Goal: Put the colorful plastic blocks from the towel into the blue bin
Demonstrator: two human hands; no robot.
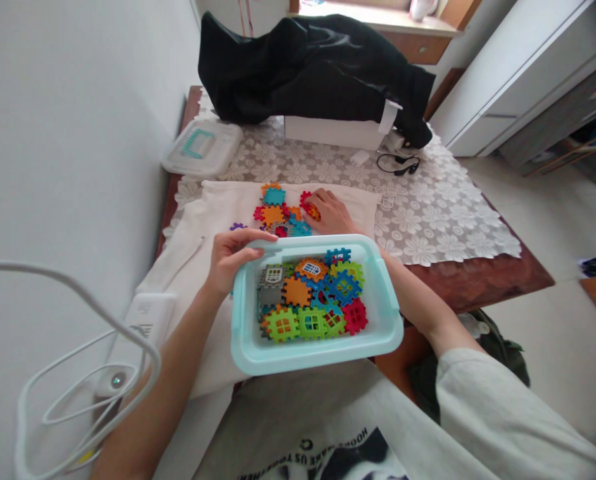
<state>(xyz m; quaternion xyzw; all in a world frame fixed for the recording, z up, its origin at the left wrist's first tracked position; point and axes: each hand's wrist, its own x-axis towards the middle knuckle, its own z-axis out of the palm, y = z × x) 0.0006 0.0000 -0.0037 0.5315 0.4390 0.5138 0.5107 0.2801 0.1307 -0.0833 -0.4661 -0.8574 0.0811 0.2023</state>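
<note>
A pale turquoise plastic tub (318,357) is tilted close to my body, with interlocking plastic building pieces (297,292) in green, blue, orange, grey and red inside. My left hand (233,257) grips its far left rim, thumb on the edge. Beyond the tub, my right hand (331,212) reaches down to red and orange pieces (311,207) on the white cloth, fingers curled over them. More loose pieces (273,215) lie left of that hand, partly hidden by the tub's far rim.
The tub's clear lid (203,148) with a turquoise handle lies at the back left. Black sheeting (318,67) covers a white box (333,131) at the back. Black earphones (399,163) rest on the lace tablecloth (438,220). A white cable (78,287) loops at the left.
</note>
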